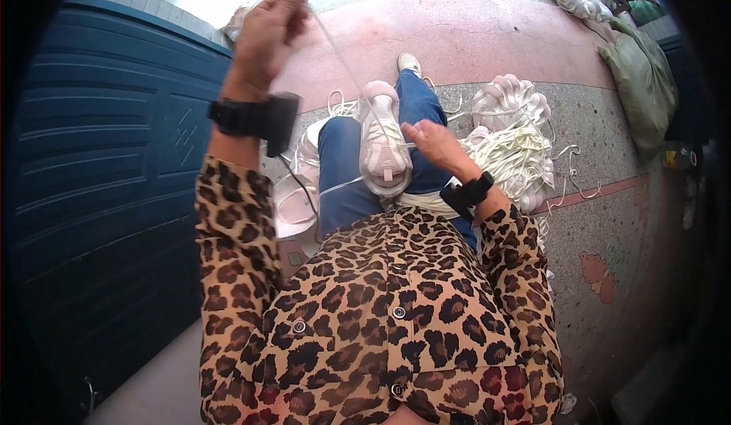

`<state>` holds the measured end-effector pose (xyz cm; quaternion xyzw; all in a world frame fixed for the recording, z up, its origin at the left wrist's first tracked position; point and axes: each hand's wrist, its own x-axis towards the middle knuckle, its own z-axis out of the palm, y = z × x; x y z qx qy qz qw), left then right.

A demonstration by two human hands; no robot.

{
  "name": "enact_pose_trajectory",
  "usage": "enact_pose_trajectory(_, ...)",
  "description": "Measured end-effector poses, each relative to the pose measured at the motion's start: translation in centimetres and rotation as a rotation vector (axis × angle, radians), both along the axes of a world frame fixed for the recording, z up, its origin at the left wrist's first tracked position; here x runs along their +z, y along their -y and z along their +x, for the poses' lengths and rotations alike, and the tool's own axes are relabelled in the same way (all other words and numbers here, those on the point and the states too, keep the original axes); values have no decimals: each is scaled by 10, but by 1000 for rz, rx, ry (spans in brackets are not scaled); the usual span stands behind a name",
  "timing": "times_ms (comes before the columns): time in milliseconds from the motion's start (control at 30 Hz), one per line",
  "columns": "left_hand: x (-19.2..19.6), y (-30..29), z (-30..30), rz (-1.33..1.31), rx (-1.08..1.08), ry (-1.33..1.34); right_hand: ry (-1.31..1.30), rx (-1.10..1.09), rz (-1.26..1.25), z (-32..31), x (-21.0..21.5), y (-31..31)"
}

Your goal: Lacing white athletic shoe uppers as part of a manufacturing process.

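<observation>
A pale pink and white sneaker (384, 157) rests between my thighs, its toe pointing away from me. Raised high at the far left, my left hand (268, 35) is closed on a white shoelace (340, 54). The lace runs taut and slightly blurred from there down to the sneaker's eyelets. Close against the right side of the sneaker, my right hand (435, 145) has its fingers pinched together on a lace end by the eyelets. Exactly how the fingertips grip it is too small to make out.
A heap of white laces (506, 159) lies right of my leg, beside a bundle of pale shoe parts (512, 101). More pink shoes (295, 203) lie at my left. A dark blue panelled door (114, 136) stands close on the left. A greenish sack (641, 90) leans at far right.
</observation>
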<state>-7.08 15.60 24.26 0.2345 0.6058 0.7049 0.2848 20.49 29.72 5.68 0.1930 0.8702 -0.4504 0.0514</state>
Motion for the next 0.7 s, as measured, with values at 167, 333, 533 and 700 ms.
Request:
enact_pose_trajectory(167, -4, 41, -31, -217, 91, -5, -188, 86, 37, -5, -41, 24)
enact_pose_trajectory(333, -37, 73, -54, -189, 241, 85, -237, 8, 18, -1, -41, 29)
enact_pose_trajectory(533, -43, 74, -58, -202, 242, 98, -224, -19, 17, 1, -38, 31)
enact_pose_trajectory(700, -41, 71, -59, -180, 244, 94, -176, -25, 107, 3, -43, 38)
